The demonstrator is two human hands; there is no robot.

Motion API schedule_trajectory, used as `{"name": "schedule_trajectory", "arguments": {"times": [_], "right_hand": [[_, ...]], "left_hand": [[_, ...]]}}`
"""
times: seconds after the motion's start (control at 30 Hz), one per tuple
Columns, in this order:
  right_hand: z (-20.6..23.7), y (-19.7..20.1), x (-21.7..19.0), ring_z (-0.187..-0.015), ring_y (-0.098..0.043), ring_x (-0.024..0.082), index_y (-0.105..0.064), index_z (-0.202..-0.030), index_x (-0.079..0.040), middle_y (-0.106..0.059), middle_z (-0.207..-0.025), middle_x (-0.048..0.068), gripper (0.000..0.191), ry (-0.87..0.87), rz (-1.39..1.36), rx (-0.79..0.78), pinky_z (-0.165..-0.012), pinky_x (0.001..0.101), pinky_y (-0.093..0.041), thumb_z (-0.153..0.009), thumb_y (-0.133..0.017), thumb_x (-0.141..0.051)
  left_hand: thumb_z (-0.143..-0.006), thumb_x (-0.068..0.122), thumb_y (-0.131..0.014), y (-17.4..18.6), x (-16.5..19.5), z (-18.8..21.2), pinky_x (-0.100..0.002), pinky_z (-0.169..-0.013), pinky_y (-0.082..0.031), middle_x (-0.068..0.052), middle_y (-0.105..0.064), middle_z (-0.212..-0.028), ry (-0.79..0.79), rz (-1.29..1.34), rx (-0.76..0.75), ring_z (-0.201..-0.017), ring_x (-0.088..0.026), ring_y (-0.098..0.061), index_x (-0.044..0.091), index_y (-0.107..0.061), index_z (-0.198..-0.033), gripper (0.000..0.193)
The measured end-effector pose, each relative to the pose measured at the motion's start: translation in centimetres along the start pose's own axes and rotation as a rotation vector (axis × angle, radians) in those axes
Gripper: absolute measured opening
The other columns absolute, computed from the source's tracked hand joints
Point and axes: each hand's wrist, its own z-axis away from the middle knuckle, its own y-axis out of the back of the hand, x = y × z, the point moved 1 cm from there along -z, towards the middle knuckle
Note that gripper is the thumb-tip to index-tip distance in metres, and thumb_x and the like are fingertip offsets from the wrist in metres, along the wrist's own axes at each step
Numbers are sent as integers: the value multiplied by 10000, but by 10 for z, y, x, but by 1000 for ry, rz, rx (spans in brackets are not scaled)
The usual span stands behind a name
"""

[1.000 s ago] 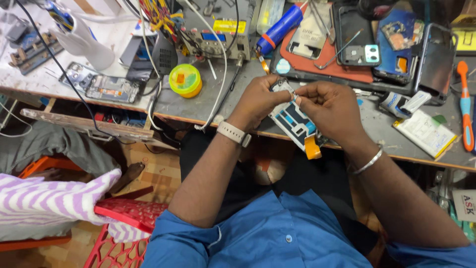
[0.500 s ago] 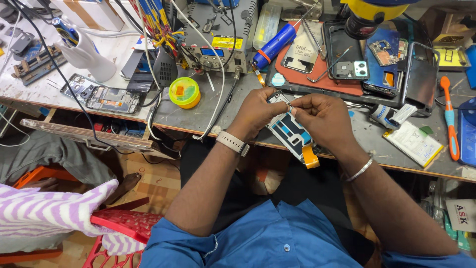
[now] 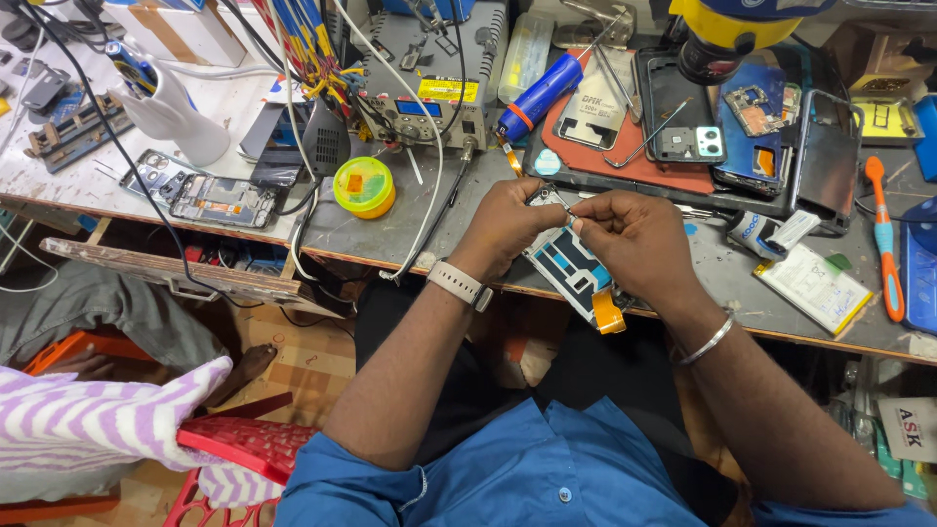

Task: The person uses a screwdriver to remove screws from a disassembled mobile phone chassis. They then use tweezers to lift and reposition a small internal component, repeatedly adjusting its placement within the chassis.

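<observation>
- While the desk [image 3: 390, 229] is a total mess of cables, starting far left there's a white bottle [image 3: 176, 112] standing upright, and just in front of it an opened phone [image 3: 210, 200] lying flat with its insides showing.
- Next over, a small round yellow tub [image 3: 364, 187] sits near the front edge, with a grey box with a little display [image 3: 429, 102] behind it.
- Middle: the left hand [image 3: 508, 229], white watch on the wrist, is closed around the top left edge of a phone panel [image 3: 569, 268] held just above the desk's front edge.
- The right hand [image 3: 634, 239] is pinched shut at that panel's top corner; can't tell what tiny thing is between the fingertips. An orange tab [image 3: 609, 312] hangs off the panel's bottom.
- Behind the hands, a blue pen-like tool [image 3: 539, 98] lies tilted beside a red mat [image 3: 634, 161] with phone parts on it.
- Far right, an orange toothbrush [image 3: 883, 239] lies near a flat white battery [image 3: 815, 286].
</observation>
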Motion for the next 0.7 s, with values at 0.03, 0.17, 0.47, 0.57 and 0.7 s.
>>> {"name": "schedule_trajectory", "arguments": {"times": [0.03,0.17,0.47,0.57,0.7], "right_hand": [[0,0,0,-690,-656,24,-758,-1058,6,-752,-828,27,190,-14,-8,-4,-593,181,-517,-885,-745,-71],[-3,0,0,-680,-646,26,-764,-1052,2,-751,-827,26,181,-47,-26,0,-577,187,-505,-887,-744,-71],[-3,-1,-1,-649,-611,34,-770,-1056,4,-740,-807,37,174,-57,-21,-13,-547,194,-470,-902,-746,-74],[-3,0,-1,-683,-641,27,-763,-1054,4,-750,-827,29,173,-36,-11,-9,-582,182,-496,-902,-746,-77],[-4,1,2,-727,-657,50,-754,-1091,12,-764,-890,47,192,-41,-39,-9,-611,200,-514,-910,-726,-47]], "left_hand": [[-750,87,-740,0,1,0,-245,-548,-485,-39,-699,-753,8,0,2,-631,-82,-615,-30,-714,-879,177],[-747,108,-744,1,4,0,-238,-550,-499,-29,-707,-746,-15,-78,0,-630,-69,-627,-9,-718,-872,173],[-763,96,-742,4,-4,-4,-244,-553,-491,-40,-703,-776,6,29,-35,-639,-79,-622,-22,-715,-910,191],[-772,114,-750,3,-6,-6,-246,-568,-509,-54,-711,-796,3,4,-47,-652,-88,-639,-24,-716,-934,215],[-863,208,-767,11,-5,-5,-239,-680,-573,-76,-740,-920,77,158,-133,-768,-107,-705,-21,-690,-1075,321]]}}
